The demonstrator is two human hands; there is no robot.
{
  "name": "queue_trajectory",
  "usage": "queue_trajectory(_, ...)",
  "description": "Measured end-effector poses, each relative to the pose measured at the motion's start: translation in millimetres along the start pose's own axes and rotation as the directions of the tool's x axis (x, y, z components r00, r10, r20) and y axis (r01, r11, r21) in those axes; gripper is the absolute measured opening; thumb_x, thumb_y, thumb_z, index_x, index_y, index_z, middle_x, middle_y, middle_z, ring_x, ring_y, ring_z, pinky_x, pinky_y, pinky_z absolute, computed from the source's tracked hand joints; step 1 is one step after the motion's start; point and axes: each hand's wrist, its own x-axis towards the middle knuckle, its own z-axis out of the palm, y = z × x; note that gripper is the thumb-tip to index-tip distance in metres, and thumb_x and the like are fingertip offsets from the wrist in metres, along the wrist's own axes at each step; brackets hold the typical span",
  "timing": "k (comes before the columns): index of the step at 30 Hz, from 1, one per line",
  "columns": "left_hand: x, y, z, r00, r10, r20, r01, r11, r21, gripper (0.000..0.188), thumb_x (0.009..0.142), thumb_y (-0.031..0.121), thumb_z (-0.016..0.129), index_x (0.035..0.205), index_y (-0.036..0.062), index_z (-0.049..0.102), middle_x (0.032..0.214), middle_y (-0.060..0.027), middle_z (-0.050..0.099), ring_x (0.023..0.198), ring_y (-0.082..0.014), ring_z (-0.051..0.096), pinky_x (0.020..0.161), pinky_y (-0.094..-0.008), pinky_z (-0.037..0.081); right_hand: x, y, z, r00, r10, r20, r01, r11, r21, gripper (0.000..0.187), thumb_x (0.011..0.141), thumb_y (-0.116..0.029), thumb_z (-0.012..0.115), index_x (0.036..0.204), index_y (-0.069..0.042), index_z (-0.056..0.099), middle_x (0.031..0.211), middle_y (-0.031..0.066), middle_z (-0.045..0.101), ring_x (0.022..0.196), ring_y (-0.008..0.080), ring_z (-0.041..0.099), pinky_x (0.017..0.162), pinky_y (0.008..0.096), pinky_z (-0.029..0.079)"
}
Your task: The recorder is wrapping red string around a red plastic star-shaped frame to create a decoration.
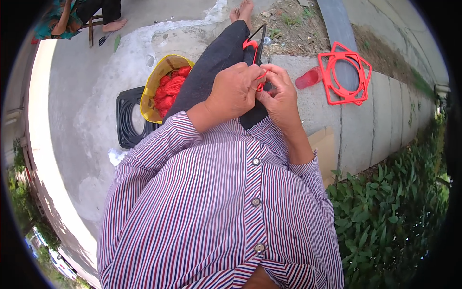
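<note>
Red cord [260, 87] is well to the right of the yellow bag [148, 94], pinched by the left hand [233, 89] and grasped by the right hand [279, 96]. Red yarn [171, 89] lies inside the bag, black frames [124, 113] at its left, red frames [333, 77] farther right.

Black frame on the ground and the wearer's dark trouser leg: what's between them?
A yellow bag holding red strands sits between the black frame and the trouser leg, as the head view shows.
</note>
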Motion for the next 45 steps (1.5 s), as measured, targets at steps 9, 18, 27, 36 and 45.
queue_trajectory(9,11.2,-30.0,7.0,0.48,-0.663,0.574,0.842,0.163,-0.514,0.017,0.094,0.021,0.047,0.092,0.006,0.056,0.067,0.0032,0.047,0.05,-0.006,0.039,0.045,-0.0196,0.027,4.7,-42.7,-83.4,0.996,0.071,-0.052,-0.004,0.62,0.784,0.024,0.098,-0.027,0.051,0.094,-0.004,0.056,0.083,0.0048,0.057,0.075,0.0134,0.052,0.089,0.0385,0.043)
queue_trajectory(18,4.6,-57.4,32.2,0.251,-0.515,0.82,0.949,-0.034,-0.312,0.012,0.086,0.018,0.049,0.089,0.0063,0.051,0.073,-0.0179,0.062,0.039,-0.0108,0.041,0.036,-0.0254,0.029,-70.6,-109.2,-143.5,0.999,0.029,-0.014,-0.003,0.519,0.855,0.027,0.102,-0.027,0.041,0.086,-0.007,0.049,0.055,-0.0038,0.033,0.042,0.0079,0.026,0.06,0.0319,0.039)
queue_trajectory(27,-6.5,-39.6,24.6,0.764,-0.557,0.326,0.645,0.651,-0.399,0.019,0.081,0.016,0.062,0.094,0.0027,0.059,0.099,-0.0119,0.06,0.079,-0.0186,0.058,0.073,-0.0294,0.047,-45.8,-12.5,-125.1,0.936,0.306,-0.175,0.018,0.455,0.89,0.04,0.099,-0.041,0.045,0.097,-0.004,0.059,0.072,0.0045,0.05,0.066,0.0161,0.048,0.076,0.039,0.044)
queue_trajectory(36,14.6,14.3,-6.2,0.8,-0.222,0.557,0.555,-0.077,-0.828,0.029,0.094,0.018,0.057,0.117,0.0006,0.052,0.101,-0.0121,0.063,0.097,-0.021,0.063,0.09,-0.0326,0.05,-29.8,14.7,-20.8,0.888,0.178,0.423,-0.415,0.703,0.577,0.044,0.094,-0.04,0.054,0.1,0.003,0.061,0.075,0.0076,0.059,0.063,0.0142,0.055,0.066,0.0277,0.049)
queue_trajectory(45,13.5,-60.8,-20.2,0.864,-0.023,0.503,-0.046,0.991,0.125,0.021,0.081,-0.002,0.061,0.101,0.0023,0.061,0.09,-0.0096,0.059,0.088,-0.0216,0.061,0.08,-0.0298,0.048,15.9,44.3,-35.9,0.881,0.434,0.189,-0.471,0.842,0.265,0.02,0.082,-0.011,0.069,0.097,0.003,0.067,0.078,0.0053,0.063,0.059,0.0053,0.051,0.062,0.0237,0.046)
